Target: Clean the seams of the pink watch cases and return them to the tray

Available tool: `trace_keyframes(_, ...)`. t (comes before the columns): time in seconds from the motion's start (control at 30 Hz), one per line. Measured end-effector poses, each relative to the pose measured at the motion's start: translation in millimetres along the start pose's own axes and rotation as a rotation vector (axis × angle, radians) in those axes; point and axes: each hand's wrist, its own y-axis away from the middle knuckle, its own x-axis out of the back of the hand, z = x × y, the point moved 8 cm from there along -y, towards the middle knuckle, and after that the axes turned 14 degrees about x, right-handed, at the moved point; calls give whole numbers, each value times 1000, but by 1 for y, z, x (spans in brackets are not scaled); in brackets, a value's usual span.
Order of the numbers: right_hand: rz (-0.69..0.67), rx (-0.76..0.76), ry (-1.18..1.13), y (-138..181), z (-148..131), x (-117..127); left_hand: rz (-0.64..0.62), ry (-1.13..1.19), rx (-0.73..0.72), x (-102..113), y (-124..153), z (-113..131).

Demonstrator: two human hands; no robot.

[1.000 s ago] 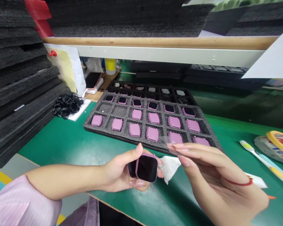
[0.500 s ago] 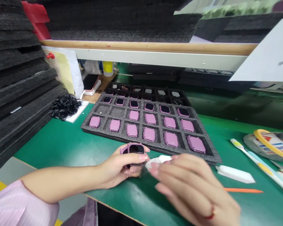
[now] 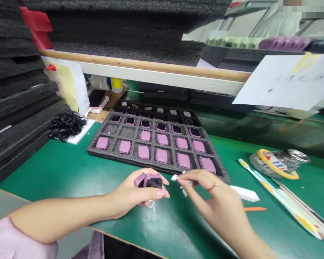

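Observation:
My left hand [image 3: 129, 194] is closed around a purple smartwatch case [image 3: 154, 181] with a dark glossy screen. A second purple piece [image 3: 139, 179] sits against it in the same grip. From beneath the fingers hangs a bit of clear film [image 3: 151, 204]. To the right, apart from the watch, my right hand [image 3: 213, 192] pinches a crumpled white wipe [image 3: 175, 177] between thumb and fingers. Behind both hands lies a grey foam tray [image 3: 101, 154] whose compartments hold several purple watch cases [image 3: 161, 156], some back up, others with the dark screen up.
Right of my hand are a white block [image 3: 245, 193], an orange stick [image 3: 255, 209], a toothbrush [image 3: 275, 196] and a glass jar [image 3: 275, 165]. Black coiled pieces [image 3: 66, 125] and a tall foam stack [image 3: 13, 93] stand left. A shelf edge [image 3: 151, 76] crosses above the tray.
My right hand has drawn back from the watch with the white wipe, opening a gap between the hands. The watch has tilted in my left hand. The view has shifted right.

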Motion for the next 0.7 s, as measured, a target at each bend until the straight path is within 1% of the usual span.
trace_keyframes(0.07,91,-38,125,-9,11,32,0,-53,27,1,0,-3)
trace_keyframes(0.1,135,-91,208,-11,23,51,10,-67,39,2,1,-4)
trace_keyframes(0.17,243,-253,387,-5,57,95,43,-81,45,6,1,-4)
trace_keyframes(0.2,294,-355,455,3,78,117,60,-84,38,7,2,-3)
trace_keyframes(0.23,345,-405,483,12,99,138,70,-85,29,7,2,-1)
trace_keyframes(0.3,364,-444,538,31,140,172,84,-82,13,8,1,0)
trace_keyframes(0.37,310,-447,552,49,176,195,98,-84,13,7,0,0)
trace_keyframes(0.43,238,-443,549,65,202,206,103,-93,11,7,-1,-1)
trace_keyframes(0.5,169,-446,540,77,218,208,104,-106,6,6,-2,-3)
trace_keyframes(0.6,109,-446,523,85,227,202,110,-119,-13,7,-3,-2)
trace_keyframes(0.7,122,-419,497,75,225,193,112,-110,-31,6,-4,0)
